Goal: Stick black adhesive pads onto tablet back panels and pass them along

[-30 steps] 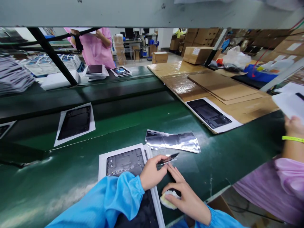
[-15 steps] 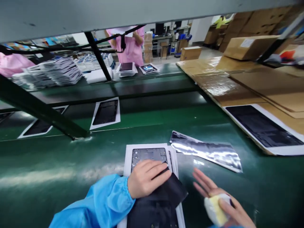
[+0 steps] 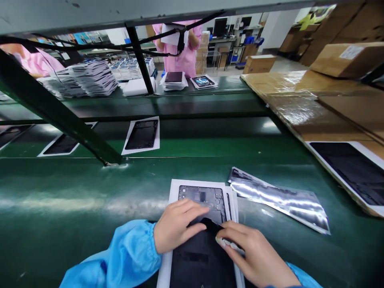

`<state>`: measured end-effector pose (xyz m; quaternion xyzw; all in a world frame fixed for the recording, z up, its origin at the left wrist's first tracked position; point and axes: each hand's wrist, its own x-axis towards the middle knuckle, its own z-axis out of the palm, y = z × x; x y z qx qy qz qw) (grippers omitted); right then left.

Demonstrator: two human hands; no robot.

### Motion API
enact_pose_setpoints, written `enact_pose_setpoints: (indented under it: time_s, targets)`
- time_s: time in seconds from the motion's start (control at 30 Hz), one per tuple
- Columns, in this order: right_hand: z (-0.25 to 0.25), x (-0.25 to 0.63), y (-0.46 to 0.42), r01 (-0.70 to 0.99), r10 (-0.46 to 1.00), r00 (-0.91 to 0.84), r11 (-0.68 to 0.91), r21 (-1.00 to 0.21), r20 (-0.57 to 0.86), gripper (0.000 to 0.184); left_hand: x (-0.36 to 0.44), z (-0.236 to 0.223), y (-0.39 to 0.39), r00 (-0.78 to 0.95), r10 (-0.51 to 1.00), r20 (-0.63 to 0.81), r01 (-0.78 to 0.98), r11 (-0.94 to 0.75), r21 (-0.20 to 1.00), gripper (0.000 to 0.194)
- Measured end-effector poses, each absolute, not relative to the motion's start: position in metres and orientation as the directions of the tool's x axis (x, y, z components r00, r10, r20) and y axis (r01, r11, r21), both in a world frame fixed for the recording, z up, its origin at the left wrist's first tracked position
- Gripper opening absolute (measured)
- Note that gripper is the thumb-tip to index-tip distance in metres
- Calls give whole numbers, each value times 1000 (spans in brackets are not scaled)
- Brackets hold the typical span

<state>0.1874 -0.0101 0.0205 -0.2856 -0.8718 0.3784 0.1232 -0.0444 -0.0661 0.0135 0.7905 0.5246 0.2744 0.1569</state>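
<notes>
Head view is directed forward and down at the left hand (image 3: 177,226) and the right hand (image 3: 258,252), which are placed close together at the near edge of a green conveyor surface (image 3: 60,204). The left hand is held open, palm down, with its fingers (image 3: 192,212) laid across a dark tablet back panel (image 3: 201,199) and against the upper edge of a black sheet (image 3: 202,256); nothing is gripped by it. The right hand is closed around a white-and-yellow pad (image 3: 229,244), which is pressed at the black sheet's upper right edge. The black sheet covers the lower part of the panel, and the panel is laid flat on a white backing sheet (image 3: 174,192), directly in front of the wearer at 12 o'clock from the hands. Creased silver foil sheets (image 3: 280,202) are lying just beside it at 3 o'clock. Another dark panel on white paper (image 3: 142,135) is seen farther off at 11 o'clock. Flattened cardboard (image 3: 312,108) is spread at 2 o'clock, with a further dark panel (image 3: 351,172) on it. Stacked printed sheets (image 3: 87,78) are placed at 11 o'clock, beyond which a co-worker in a pink gown (image 3: 177,52) is standing with white paper.
</notes>
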Motion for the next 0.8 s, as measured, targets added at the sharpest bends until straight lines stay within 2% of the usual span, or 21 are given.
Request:
enact_pose_setpoints:
  time_s: [0.07, 0.17, 0.27, 0.33, 0.43, 0.47, 0.53, 0.6, 0.67, 0.73, 0.8]
  targets:
    - [20, 185, -13, 416, 557, -830, 655, -631, 32, 27, -43, 11, -66, 308, 913, 268, 723, -408, 557, 20]
    - [19, 183, -14, 413, 518, -853, 747, -520, 66, 28, -39, 8, -67, 315, 916, 248, 715, -401, 572, 17]
    - [21, 184, -13, 403, 518, -850, 757, -513, 96, 29, -41, 10, -64, 284, 919, 272, 712, -392, 583, 19]
    - [21, 186, -9, 400, 580, -796, 720, -567, 174, 24, -48, 14, -58, 200, 923, 329, 709, -368, 602, 22]
    - [16, 190, 2, 393, 800, -538, 518, -760, 267, 19, -63, 17, -42, 30, 952, 304, 670, -245, 701, 23]
    - [13, 190, 6, 359, 883, -406, 393, -846, 238, 21, -69, 16, -35, -14, 968, 249, 643, -182, 744, 22]
    - [5, 188, 16, 198, 982, -181, 98, -975, 62, 30, -78, 12, -23, -73, 992, 107, 578, -45, 815, 19]
    - [-2, 181, 24, -11, 978, -115, -173, -985, -171, 40, -83, 6, -14, -85, 996, -20, 511, 61, 857, 21]
    - [-7, 171, 29, -160, 935, -160, -341, -926, -317, 45, -85, -2, -7, -57, 992, -111, 455, 125, 882, 27]
    - [-12, 161, 30, -229, 916, -170, -396, -889, -364, 45, -86, -8, -3, -19, 986, -168, 423, 160, 892, 28]
    - [-17, 151, 29, -236, 924, -137, -380, -895, -356, 46, -87, -12, 0, 9, 979, -203, 416, 181, 891, 28]
